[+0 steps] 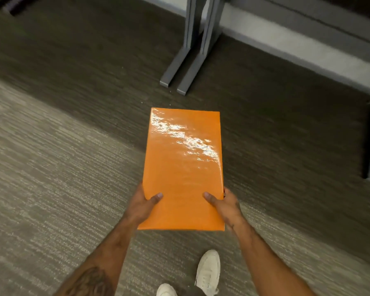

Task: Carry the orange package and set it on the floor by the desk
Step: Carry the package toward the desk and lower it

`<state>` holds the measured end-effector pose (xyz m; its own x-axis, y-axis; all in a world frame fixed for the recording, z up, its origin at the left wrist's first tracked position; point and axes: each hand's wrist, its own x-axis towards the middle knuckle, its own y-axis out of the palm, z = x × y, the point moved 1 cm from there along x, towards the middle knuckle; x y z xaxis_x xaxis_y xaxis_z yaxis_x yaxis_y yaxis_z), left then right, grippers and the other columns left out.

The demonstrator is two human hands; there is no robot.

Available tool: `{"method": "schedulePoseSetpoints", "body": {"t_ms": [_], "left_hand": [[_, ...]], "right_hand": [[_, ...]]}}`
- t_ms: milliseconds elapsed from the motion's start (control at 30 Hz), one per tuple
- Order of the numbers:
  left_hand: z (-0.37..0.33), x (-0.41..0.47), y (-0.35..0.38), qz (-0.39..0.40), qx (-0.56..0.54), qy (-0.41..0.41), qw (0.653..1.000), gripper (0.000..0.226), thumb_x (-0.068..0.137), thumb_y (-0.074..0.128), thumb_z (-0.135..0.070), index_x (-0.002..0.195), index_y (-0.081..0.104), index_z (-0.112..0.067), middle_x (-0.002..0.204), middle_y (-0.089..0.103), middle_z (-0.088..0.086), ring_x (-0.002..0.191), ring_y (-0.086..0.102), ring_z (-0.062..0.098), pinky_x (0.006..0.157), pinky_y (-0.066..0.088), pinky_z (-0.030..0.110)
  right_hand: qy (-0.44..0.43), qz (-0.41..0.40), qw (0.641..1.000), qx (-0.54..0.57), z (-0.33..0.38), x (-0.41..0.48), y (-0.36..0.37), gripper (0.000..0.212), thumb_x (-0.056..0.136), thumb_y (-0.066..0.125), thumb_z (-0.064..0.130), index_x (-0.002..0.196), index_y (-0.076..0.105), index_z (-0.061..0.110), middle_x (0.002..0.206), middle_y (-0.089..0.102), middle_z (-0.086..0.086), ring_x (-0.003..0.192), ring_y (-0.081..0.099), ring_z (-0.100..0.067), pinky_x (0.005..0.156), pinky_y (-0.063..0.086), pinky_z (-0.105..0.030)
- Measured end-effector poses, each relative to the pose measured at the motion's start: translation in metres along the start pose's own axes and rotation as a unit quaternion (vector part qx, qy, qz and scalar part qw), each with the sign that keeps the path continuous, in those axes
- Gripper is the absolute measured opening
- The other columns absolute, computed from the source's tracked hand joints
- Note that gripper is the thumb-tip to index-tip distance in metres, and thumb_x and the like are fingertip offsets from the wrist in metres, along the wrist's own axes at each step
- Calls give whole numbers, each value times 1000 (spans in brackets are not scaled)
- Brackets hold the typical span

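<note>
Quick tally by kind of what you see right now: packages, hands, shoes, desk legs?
Orange package: 1
Hands, left hand and right hand, both gripping the package: 2
White shoes: 2
Grey desk legs: 2
Total: 7
</note>
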<state>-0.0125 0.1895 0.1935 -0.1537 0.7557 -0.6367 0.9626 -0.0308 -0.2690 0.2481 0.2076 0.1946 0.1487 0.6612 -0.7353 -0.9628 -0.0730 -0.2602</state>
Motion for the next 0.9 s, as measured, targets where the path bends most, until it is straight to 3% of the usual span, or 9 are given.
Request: {"method": "schedulePoseSetpoints", "body": {"t_ms": [167,400,733,900], "left_hand": [[-47,26,5,35,28,15,999,69,88,73,-24,147,38,-16,136,60,10,119,60,30,101,50,53],[-101,81,15,51,47,24,997,73,87,73,-24,149,33,-18,137,58,9,120,60,29,101,50,55],[-169,179,5,75,82,27,993,76,89,72,-26,152,29,-22,139,56,8,122,58,31,100,50,55],[-196,254,-4,83,127,38,988,72,83,77,-30,144,41,-15,133,61,12,121,58,33,101,49,51]], "right_hand": [[7,-11,1000,11,32,17,-26,66,75,84,37,129,56,13,120,68,-8,103,68,-27,92,56,-50],[13,-18,998,52,71,67,-46,59,73,86,36,121,56,20,110,67,-2,89,66,-13,69,53,-30],[12,-37,997,69,133,147,-42,69,76,83,38,132,55,10,124,67,-12,106,67,-31,92,55,-52],[-3,-73,994,81,172,191,-26,60,81,80,30,134,58,12,127,66,-8,114,62,-27,98,50,-43]]}}
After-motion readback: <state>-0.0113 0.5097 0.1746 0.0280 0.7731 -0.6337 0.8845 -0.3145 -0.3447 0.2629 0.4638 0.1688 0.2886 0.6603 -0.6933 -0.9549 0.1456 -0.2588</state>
